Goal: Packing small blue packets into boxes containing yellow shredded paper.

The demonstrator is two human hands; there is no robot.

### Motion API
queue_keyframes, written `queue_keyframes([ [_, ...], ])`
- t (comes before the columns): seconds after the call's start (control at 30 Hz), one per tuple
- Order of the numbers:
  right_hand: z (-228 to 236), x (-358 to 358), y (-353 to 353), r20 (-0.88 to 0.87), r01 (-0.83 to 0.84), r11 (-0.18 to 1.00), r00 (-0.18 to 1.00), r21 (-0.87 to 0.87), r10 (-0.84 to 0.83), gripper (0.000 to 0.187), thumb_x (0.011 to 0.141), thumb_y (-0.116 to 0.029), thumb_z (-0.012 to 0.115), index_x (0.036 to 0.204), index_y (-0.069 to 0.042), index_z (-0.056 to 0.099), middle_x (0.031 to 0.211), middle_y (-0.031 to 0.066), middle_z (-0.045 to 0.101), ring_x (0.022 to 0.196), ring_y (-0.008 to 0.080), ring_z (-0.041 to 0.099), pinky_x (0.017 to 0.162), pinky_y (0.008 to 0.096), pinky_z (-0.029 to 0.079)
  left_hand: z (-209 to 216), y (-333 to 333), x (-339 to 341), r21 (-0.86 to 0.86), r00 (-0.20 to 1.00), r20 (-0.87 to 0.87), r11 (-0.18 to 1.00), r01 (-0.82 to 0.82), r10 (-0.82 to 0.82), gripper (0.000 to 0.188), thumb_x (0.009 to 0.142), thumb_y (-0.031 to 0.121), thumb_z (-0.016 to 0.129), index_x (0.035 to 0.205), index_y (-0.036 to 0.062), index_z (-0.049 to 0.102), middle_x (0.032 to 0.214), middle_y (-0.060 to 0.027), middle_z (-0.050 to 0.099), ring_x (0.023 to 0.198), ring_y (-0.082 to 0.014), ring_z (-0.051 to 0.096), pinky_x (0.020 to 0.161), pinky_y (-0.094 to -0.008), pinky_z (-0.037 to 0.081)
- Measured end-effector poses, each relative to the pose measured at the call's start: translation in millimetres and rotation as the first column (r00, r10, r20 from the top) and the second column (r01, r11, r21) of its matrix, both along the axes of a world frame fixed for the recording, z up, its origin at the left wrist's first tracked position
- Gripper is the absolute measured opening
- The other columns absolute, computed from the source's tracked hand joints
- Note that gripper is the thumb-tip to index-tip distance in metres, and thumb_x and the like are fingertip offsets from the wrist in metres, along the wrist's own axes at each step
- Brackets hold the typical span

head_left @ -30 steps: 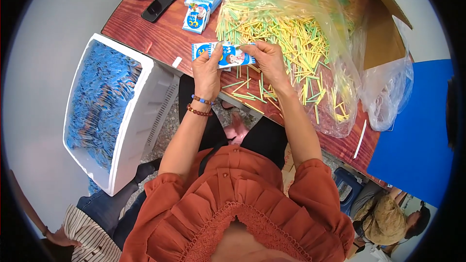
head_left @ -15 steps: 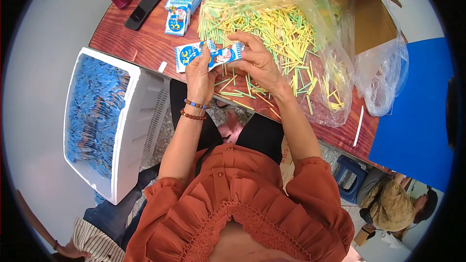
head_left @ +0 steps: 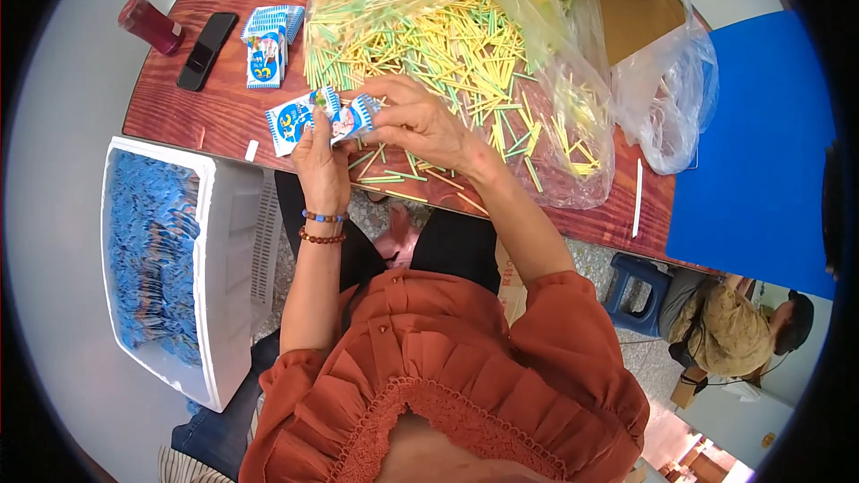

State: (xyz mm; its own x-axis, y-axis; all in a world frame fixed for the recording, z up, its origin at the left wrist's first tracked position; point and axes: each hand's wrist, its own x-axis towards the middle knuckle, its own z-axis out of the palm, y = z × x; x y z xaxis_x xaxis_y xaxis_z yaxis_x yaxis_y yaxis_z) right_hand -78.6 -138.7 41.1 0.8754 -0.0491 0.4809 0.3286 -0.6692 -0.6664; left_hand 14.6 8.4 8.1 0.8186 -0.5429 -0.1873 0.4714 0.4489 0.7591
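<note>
Over the table's near edge, my left hand (head_left: 320,161) pinches a small blue-and-white packet (head_left: 288,130) between thumb and fingers. My right hand (head_left: 416,123) is closed on the right end of a second, similar packet (head_left: 351,122), which overlaps the first one at an angle. The undersides of both packets are hidden. Beyond them lies a neat pile of the same packets (head_left: 265,58). Close to my right hand, loose thin yellow and green sticks (head_left: 474,54) spill from a large clear plastic bag (head_left: 559,63).
A black phone (head_left: 208,51) and a red-filled jar (head_left: 150,25) are at the table's left. A white foam box (head_left: 208,277) full of blue packets stands left of me. To the right are a cardboard box (head_left: 637,9), a blue board (head_left: 747,152) and a seated person (head_left: 729,326) beyond a stool.
My view has shifted, so the table items sit farther left in it. Both hands still hold the two packets, and the right-hand packet now lies tilted more upward.
</note>
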Motion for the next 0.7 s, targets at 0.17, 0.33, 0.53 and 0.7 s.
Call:
queue_keyframes([
  [0.17,-6,-23,-19,-0.186,0.180,0.840,0.978,0.512,-0.096,0.024,0.080,-0.018,0.070,0.098,-0.002,0.068,0.108,0.0118,0.063,0.106,0.0272,0.057,0.093,0.0372,0.043,-13,9,7,0.023,0.997,0.069,0.999,-0.032,0.030,0.021,0.096,0.026,0.055,0.095,0.0072,0.063,0.085,0.0013,0.065,0.068,-0.0057,0.058,0.053,-0.0213,0.045],
  [0.33,-5,-55,-94,-0.317,0.735,0.552,0.455,-0.394,-0.832,0.047,0.074,-0.032,0.072,0.104,0.003,0.063,0.103,0.0196,0.064,0.093,0.0336,0.062,0.081,0.0387,0.048,-2,1,-1,0.019,0.999,0.024,1.000,-0.021,0.020,0.022,0.096,0.027,0.056,0.090,0.0064,0.062,0.080,0.0020,0.061,0.065,-0.0060,0.056,0.055,-0.0224,0.047],
  [0.53,1,-33,-95,-0.518,0.539,0.606,0.327,-0.585,-0.791,0.047,0.073,-0.038,0.069,0.089,0.005,0.061,0.080,0.0233,0.065,0.080,0.0341,0.065,0.076,0.0428,0.048,-2,3,0,-0.008,1.000,-0.001,1.000,-0.029,0.029,0.024,0.096,0.027,0.056,0.088,0.0057,0.063,0.080,0.0009,0.062,0.065,-0.0067,0.056,0.055,-0.0221,0.047],
  [0.7,-6,-33,-101,-0.473,0.644,0.517,0.261,-0.565,-0.841,0.043,0.076,-0.037,0.068,0.085,0.005,0.061,0.076,0.0211,0.066,0.077,0.0330,0.067,0.074,0.0416,0.049,-3,11,10,0.012,0.999,0.007,0.999,-0.038,0.038,0.025,0.095,0.027,0.056,0.089,0.0044,0.064,0.081,-0.0012,0.065,0.062,-0.0078,0.056,0.054,-0.0213,0.047],
])
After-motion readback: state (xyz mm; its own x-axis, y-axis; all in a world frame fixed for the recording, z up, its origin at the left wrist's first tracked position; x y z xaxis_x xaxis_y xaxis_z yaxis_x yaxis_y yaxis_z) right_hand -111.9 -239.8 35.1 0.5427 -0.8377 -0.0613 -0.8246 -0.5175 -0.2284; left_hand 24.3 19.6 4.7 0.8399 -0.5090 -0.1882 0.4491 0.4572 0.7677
